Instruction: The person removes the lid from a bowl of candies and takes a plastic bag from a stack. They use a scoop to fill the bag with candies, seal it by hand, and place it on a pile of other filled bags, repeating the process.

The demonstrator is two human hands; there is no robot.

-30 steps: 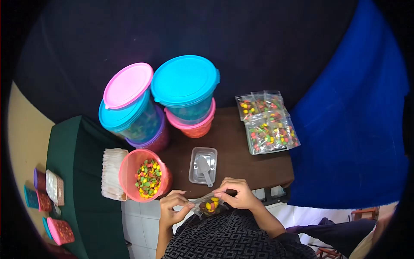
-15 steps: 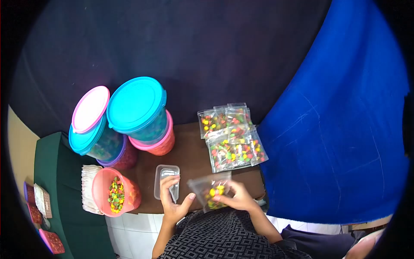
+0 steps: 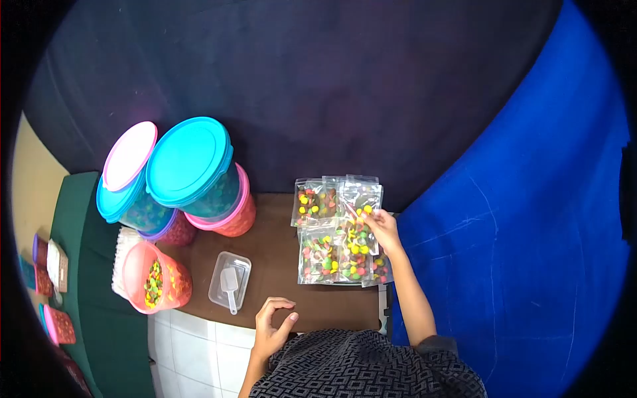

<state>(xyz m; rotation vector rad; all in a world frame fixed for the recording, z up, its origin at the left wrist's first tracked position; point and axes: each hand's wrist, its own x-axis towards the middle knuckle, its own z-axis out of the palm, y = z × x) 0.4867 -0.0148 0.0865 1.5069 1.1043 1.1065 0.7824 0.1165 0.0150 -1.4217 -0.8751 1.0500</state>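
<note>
Stacking step, I'd guess: right hand (image 3: 369, 221) pinched a bag (image 3: 359, 241) over the pile (image 3: 318, 257); left hand (image 3: 271, 333) empty, fingers apart. Next needed a gentle release.

Near the frame's centre right, the bare right hand (image 3: 383, 229) covers one edge of a clear plastic bag of multicoloured pieces (image 3: 360, 244), its fingertip contact unclear. At left, a translucent coral bucket (image 3: 179, 290) partly hides a ruffled white stack (image 3: 120, 266); the bottom edge cuts off the black-and-grey patterned shirt (image 3: 358, 371).
</note>
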